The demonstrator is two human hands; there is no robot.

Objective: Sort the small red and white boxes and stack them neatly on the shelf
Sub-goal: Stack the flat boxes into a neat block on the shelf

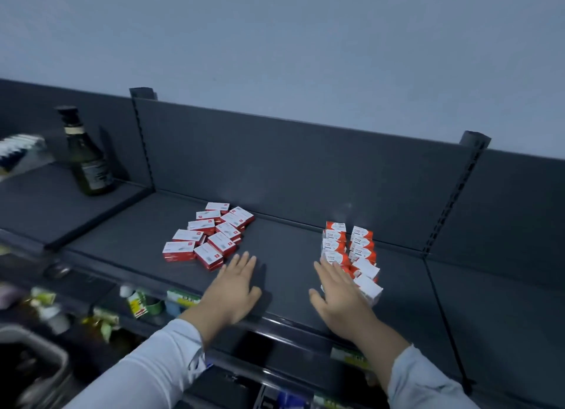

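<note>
Two groups of small red and white boxes lie on a dark grey shelf (290, 255). The left group (211, 236) is flat boxes in two loose rows. The right group (351, 252) stands in two tighter rows running toward the back panel. My left hand (235, 289) rests flat on the shelf with straight fingers, just in front of the left group and apart from it. My right hand (339, 292) lies flat with straight fingers, its fingertips touching the near left side of the right group. Neither hand holds a box.
A dark glass bottle (87, 158) stands on the neighbouring shelf section at the left. Slotted uprights (142, 139) (452, 200) bound the section. Lower shelves at the bottom left hold blurred bottles and packets (137, 301). A grey wall rises behind.
</note>
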